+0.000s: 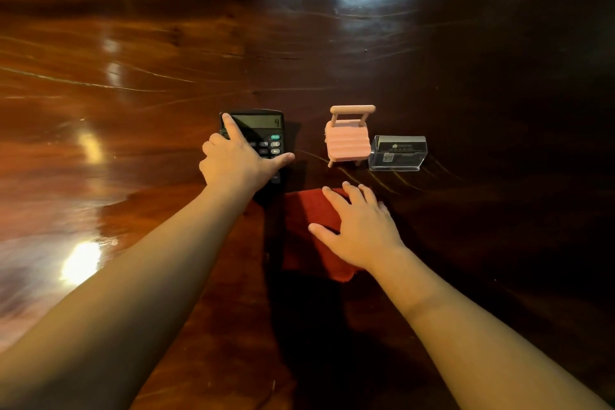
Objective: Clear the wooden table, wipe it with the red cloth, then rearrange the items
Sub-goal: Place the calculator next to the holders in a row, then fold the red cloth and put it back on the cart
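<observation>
1. Fingers [229, 125] of my left hand [238, 161] are spreading loosely over the calculator [263, 140], mid-desk [133, 76].
2. My right hand [357, 230] is lying unclenched on the red cloth [309, 226], toward the desk's near edge.

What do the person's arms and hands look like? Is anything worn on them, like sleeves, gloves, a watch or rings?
Both forearms are bare as far as the picture shows: no sleeves are visible. The left hand and the right hand wear no gloves. No watch, bracelet or ring can be seen on either wrist or on the visible fingers. The fingernails look short and unpainted.
</observation>
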Demonstrator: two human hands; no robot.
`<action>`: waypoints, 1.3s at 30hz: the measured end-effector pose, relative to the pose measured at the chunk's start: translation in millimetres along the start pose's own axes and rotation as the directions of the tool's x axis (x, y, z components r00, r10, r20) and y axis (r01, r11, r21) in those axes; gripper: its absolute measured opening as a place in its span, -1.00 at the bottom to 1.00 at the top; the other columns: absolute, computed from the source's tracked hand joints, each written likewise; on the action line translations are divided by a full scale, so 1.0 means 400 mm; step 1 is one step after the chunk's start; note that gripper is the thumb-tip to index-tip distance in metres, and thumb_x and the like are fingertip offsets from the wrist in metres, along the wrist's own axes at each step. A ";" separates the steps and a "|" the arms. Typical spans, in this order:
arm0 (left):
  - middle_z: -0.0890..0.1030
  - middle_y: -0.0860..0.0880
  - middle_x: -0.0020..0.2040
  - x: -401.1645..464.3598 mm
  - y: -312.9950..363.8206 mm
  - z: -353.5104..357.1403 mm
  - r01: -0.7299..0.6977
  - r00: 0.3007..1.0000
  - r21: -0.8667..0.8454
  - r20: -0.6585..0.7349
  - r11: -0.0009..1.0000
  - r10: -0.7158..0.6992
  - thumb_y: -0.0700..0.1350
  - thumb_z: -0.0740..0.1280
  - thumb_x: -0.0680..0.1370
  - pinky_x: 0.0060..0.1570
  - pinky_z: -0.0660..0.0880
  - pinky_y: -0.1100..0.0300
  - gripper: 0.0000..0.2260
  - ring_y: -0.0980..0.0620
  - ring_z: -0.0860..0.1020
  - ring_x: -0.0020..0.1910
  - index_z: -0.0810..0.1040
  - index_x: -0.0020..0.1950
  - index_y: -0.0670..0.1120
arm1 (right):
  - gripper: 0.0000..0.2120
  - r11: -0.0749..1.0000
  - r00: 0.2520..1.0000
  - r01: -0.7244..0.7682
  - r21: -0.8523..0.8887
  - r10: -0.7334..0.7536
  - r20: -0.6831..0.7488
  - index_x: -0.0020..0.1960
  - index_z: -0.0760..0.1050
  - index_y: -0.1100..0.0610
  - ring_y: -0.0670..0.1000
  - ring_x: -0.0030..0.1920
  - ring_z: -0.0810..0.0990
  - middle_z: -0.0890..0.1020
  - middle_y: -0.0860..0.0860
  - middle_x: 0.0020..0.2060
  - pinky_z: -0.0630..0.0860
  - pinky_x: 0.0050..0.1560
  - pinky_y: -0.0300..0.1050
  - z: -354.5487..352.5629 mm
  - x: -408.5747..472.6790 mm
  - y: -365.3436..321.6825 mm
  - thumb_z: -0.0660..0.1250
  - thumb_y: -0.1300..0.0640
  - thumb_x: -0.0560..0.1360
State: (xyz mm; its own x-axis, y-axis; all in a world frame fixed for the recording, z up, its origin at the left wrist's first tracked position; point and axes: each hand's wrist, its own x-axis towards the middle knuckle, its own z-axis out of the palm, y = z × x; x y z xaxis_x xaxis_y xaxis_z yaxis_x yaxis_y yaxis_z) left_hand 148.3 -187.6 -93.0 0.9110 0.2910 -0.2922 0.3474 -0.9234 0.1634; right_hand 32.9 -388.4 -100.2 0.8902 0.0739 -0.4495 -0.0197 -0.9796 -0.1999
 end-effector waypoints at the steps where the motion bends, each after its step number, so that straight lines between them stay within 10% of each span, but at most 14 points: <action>1: 0.38 -0.27 0.43 -0.008 -0.010 -0.008 -0.009 1.000 -0.025 0.005 1.000 0.009 0.68 0.18 0.15 0.21 0.46 -0.19 0.28 -0.29 0.38 0.39 -0.12 0.63 -0.04 | -0.20 1.000 1.000 0.006 0.003 -0.006 -0.003 0.63 0.03 -0.18 0.20 0.62 0.03 0.14 0.07 0.63 0.15 0.48 0.37 -0.003 -0.002 0.001 0.11 -0.48 0.50; 10: 0.51 -0.16 0.28 -0.136 -0.074 -0.039 -0.265 0.964 -0.188 -0.059 0.946 0.258 0.34 0.31 0.47 0.22 0.46 -0.11 -0.33 -0.21 0.44 0.29 0.43 0.38 -0.11 | -0.37 0.963 0.991 -0.027 0.270 0.062 -0.122 0.56 0.31 -0.05 0.08 0.53 0.24 0.38 0.01 0.51 0.36 0.41 0.17 -0.047 -0.042 0.057 0.28 -0.27 0.56; 21: 0.63 -0.14 0.23 -0.245 -0.007 0.033 0.110 0.931 -0.567 0.346 0.816 0.116 0.13 0.39 0.52 0.15 0.46 0.10 -0.48 -0.14 0.57 0.24 0.56 0.32 -0.21 | -0.39 0.563 0.884 -0.311 0.765 0.467 0.016 0.48 0.43 0.09 0.07 0.31 0.57 0.57 0.09 0.36 0.51 0.28 -0.01 -0.030 -0.042 0.080 0.49 -0.07 0.50; 28: 0.65 -0.06 -0.10 -0.242 0.019 0.049 0.232 0.910 -0.527 0.415 0.818 0.010 0.03 0.50 0.46 0.06 0.59 0.06 -0.81 -0.07 0.63 -0.07 0.61 -0.19 -0.07 | -0.46 0.650 0.887 -0.366 0.666 0.459 0.040 0.38 0.51 0.15 0.09 0.22 0.61 0.60 0.11 0.29 0.55 0.24 0.06 -0.029 -0.024 0.074 0.54 0.03 0.47; 32: 0.71 -0.10 0.07 -0.252 0.008 0.045 0.337 0.851 -0.634 0.522 0.696 0.063 0.00 0.50 0.46 0.20 0.57 -0.04 -0.68 -0.08 0.66 0.06 0.68 0.14 -0.14 | -0.90 0.583 0.908 -0.321 0.746 0.413 0.067 -0.15 0.70 0.17 0.13 -0.12 0.71 0.74 0.17 -0.12 0.66 0.02 0.13 -0.030 -0.028 0.089 0.48 0.14 0.46; 39: 0.75 -0.06 -0.01 -0.345 -0.033 -0.010 0.445 0.794 -0.809 0.554 0.383 0.250 -0.14 0.35 0.61 -0.10 0.65 0.15 -0.87 0.06 0.72 -0.09 0.66 0.09 -0.11 | -0.82 0.489 0.960 -0.208 0.847 0.267 0.082 0.06 0.70 0.03 -0.02 -0.03 0.71 0.74 -0.04 -0.08 0.63 -0.02 -0.06 -0.050 -0.075 0.125 0.43 0.03 0.49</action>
State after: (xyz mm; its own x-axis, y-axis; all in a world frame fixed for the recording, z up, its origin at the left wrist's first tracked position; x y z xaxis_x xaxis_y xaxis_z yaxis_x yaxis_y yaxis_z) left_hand 18.7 -214.5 -51.2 0.6867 -0.1386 -0.7136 0.7183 -0.0219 0.6954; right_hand 14.4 -443.3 -79.2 0.8121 -0.1749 -0.5566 -0.5806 -0.3360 -0.7416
